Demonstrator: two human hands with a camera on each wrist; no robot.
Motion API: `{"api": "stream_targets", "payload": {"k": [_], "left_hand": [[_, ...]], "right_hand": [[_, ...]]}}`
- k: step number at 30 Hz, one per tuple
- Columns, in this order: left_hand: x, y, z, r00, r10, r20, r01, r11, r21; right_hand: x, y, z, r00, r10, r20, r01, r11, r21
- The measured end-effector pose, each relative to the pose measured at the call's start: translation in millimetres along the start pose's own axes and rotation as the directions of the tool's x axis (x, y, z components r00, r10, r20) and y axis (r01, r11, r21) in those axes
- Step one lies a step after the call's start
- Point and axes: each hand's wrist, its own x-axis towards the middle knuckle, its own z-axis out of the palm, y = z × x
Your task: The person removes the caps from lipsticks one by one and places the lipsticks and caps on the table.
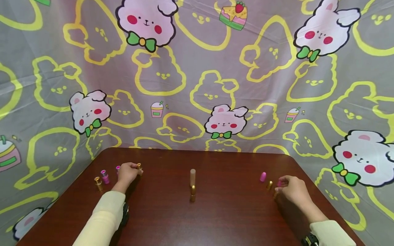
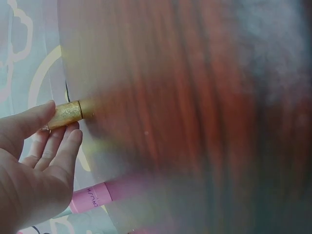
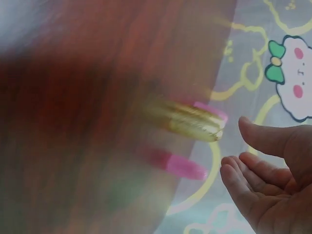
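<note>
At the left of the table my left hand (image 1: pixel 127 173) pinches a small gold lipstick tube (image 2: pixel 67 115) between thumb and fingers, near the table surface. Beside that hand stand a pink lipstick tube (image 2: pixel 91 197) with dark lettering, another pink tube (image 1: pixel 105 177) and a gold tube (image 1: pixel 98 183). On the right side, my right hand (image 1: pixel 294 188) reaches in with thumb and fingers apart. Just in front of its fingertips are a round-topped gold piece (image 3: pixel 197 123) and a pink piece (image 3: pixel 214 110) partly behind it. Another pink piece (image 3: pixel 187 166) stands beside them.
Midway between the hands, a tan cylinder (image 1: pixel 192 176) stands behind a round-topped gold piece (image 1: pixel 193 190). All stand on a dark reddish-brown table (image 1: pixel 234 212). A grey cloth (image 1: pixel 184 136) with cartoon rabbits hangs around its back and sides.
</note>
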Motion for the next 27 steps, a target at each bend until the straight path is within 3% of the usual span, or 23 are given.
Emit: {"api": "stream_targets", "payload": {"k": [4, 10, 21, 27], "left_hand": [[1.3, 1.1, 0.7, 1.000, 0.005, -0.001, -0.005, 1.000, 0.011], [1.0, 2.6, 1.1, 1.000, 0.008, -0.008, -0.008, 0.999, 0.035], [1.3, 1.7, -0.2, 1.000, -0.005, -0.011, 0.005, 0.999, 0.045], [1.0, 0.6, -0.4, 1.000, -0.012, -0.013, 0.013, 0.999, 0.043]], "right_hand": [[0.1, -12, -1, 0.998, -0.038, -0.047, 0.038, 0.999, 0.005], [0.0, -42, 8, 0.997, -0.065, -0.047, 0.068, 0.996, 0.058], [4.5, -100, 43, 0.992, -0.121, 0.045, 0.110, 0.975, 0.192], [5.9, -129, 65, 0.979, -0.178, 0.098, 0.144, 0.948, 0.283]]}}
